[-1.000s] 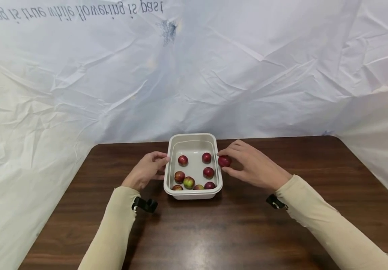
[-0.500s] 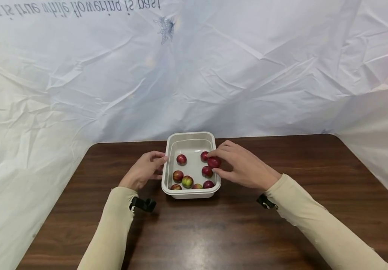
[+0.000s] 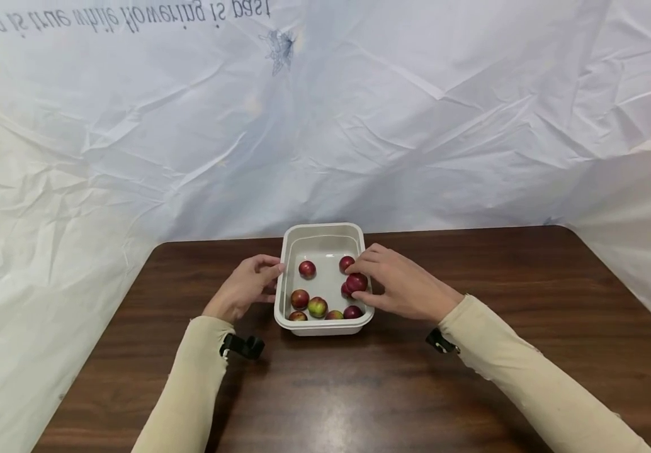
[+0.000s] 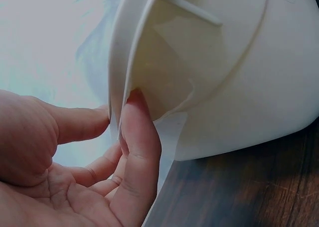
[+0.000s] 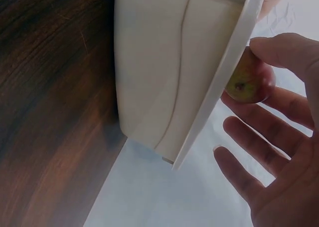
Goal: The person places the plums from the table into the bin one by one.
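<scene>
A white plastic tub (image 3: 325,323) holds several round plums, some dark red, like the plum (image 3: 307,270) at its left, and some green and red, like the plum (image 3: 317,307) near its front. My left hand (image 3: 243,289) pinches the tub's left rim (image 4: 121,62) between thumb and finger. My right hand (image 3: 401,283) holds a plum (image 3: 357,282) between thumb and fingers over the tub's right side, overlapping another plum below. In the right wrist view the held plum (image 5: 250,80) shows a yellow-green end with a dark spot, just beyond the rim (image 5: 219,80).
The tub stands on a dark brown wood-grain table (image 3: 325,390), near its far edge. A wrinkled white sheet (image 3: 393,126) with printed lettering hangs behind. Black straps (image 3: 242,346) circle both wrists over pale sleeves.
My right hand has carried its plum leftward from outside the tub's right rim to over the plums inside, then slightly nearer me. The left hand keeps its place on the rim.
</scene>
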Motion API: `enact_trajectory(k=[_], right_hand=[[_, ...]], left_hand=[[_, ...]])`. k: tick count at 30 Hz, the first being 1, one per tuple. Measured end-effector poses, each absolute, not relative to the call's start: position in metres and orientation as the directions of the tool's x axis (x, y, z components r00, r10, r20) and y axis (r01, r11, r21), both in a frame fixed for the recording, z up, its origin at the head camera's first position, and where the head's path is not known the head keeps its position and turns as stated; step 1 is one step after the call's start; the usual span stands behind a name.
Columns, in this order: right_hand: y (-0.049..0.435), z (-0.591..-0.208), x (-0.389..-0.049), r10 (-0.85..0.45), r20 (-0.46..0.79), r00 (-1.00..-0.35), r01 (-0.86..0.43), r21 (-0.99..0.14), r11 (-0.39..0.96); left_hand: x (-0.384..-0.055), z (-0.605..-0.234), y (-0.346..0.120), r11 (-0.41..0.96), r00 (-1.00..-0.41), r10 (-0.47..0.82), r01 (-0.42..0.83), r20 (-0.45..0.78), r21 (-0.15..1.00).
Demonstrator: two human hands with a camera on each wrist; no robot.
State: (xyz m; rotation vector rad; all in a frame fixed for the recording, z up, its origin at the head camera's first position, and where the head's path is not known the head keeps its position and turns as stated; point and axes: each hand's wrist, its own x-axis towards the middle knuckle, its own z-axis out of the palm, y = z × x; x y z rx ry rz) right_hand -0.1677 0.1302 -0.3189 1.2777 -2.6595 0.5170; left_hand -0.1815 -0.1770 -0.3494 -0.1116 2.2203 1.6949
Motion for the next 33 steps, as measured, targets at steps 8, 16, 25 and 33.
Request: enact_trajectory(k=[8,16,25,33], right_hand=[[0.127,-0.324,-0.168,-0.744,0.293,-0.600,-0.800,-0.252,0.545],[0.127,-0.325,-0.167,-0.757,0.272,-0.594,-0.804,-0.244,0.542],[0.138,-0.318,-0.165,-0.702,0.304,-0.644,-0.765,-0.227,0.603],[0.161,-0.305,-0.156,-0.531,0.342,-0.775,-0.615,-0.215,0.759]], left_hand=[[-0.180,-0.349,-0.178,0.284,-0.945,0.141,-0.247,-0.295,0.927],[-0.180,-0.350,-0.178,0.277,-0.946,0.145,-0.244,-0.291,0.929],[-0.177,-0.349,-0.178,0.299,-0.947,0.149,-0.230,-0.284,0.926],[-0.162,-0.337,-0.173,0.466,-0.970,0.120,-0.131,-0.210,0.875]])
